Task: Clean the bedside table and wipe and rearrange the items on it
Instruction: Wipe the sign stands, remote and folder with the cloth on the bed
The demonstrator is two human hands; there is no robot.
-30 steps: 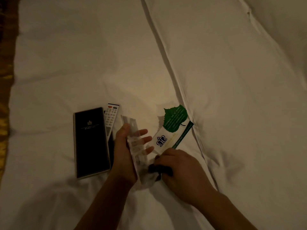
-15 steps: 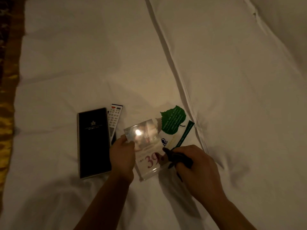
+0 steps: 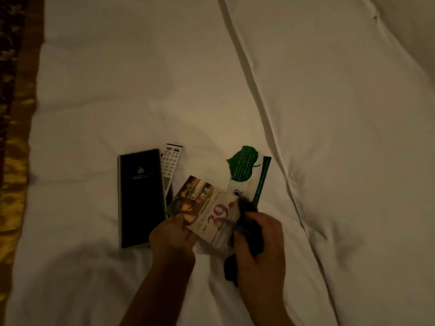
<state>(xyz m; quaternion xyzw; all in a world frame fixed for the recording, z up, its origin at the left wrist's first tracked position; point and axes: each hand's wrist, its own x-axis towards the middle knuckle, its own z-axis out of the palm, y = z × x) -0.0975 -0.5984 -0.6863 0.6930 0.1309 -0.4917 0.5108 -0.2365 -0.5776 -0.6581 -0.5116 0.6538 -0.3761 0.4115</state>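
Head view: the picture is dim, and a white bed sheet fills most of it. Low in the view, toward 6 o'clock, the left hand pinches the lower left corner of a printed sign between thumb and fingers, holding it tilted, its top corner pointing to about 11 o'clock. A large red "39" shows on its face. At 3 o'clock of the sign, the right hand has its fingers curled round a dark cloth, which touches the sign's right edge.

At 9 o'clock of the sign a black folder lies flat on the sheet. A remote lies along the folder's right side, its lower end hidden behind the sign. At 1 o'clock of the sign lies a green leaf-shaped card on top of a white card with a green stripe. A raised seam in the bedding runs from 12 o'clock down to 4 o'clock. At 9 o'clock, a gold patterned strip borders the sheet.
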